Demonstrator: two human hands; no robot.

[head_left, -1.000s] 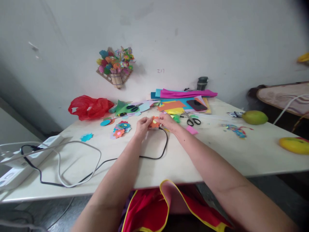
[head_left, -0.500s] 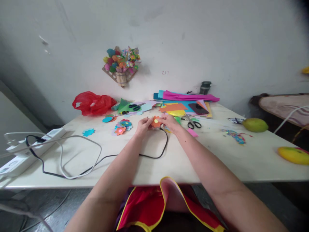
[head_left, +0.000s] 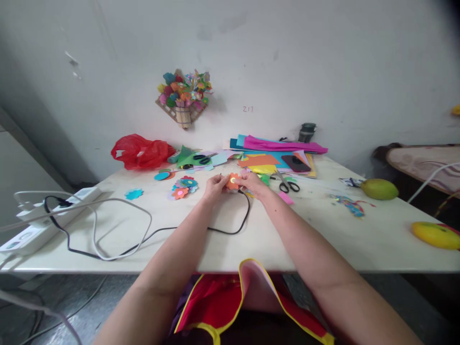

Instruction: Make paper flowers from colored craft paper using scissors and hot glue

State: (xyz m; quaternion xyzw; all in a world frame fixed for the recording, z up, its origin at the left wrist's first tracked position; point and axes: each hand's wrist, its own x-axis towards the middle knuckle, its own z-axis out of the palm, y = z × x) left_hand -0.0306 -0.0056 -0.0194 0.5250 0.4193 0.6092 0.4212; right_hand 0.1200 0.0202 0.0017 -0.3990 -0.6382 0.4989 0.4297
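Between my two hands, over the middle of the table, is an orange paper flower [head_left: 233, 180] with a yellow centre. My left hand [head_left: 216, 186] pinches its left edge. On the other side my right hand [head_left: 251, 183] grips it, with fingertips at the yellow centre. A black cable [head_left: 247, 215] runs up to a spot just under the flower; what it ends in is hidden by the hands. To the left lies a pile of finished-looking paper flowers [head_left: 180, 192], with a single blue flower cutout [head_left: 134, 194] farther left. Scissors [head_left: 288, 185] rest right of my right hand.
Coloured sheets [head_left: 266, 160], a phone [head_left: 295, 163] and a second pair of scissors [head_left: 204, 158] lie at the back. A red plastic bag [head_left: 142, 152] sits back left. A power strip [head_left: 36, 235] with looping cables occupies the left; mangoes [head_left: 379, 189] lie right.
My right fingertips have shifted slightly onto the flower's yellow centre. Both hands still hold the orange flower in nearly the same place. The view has tilted a little.
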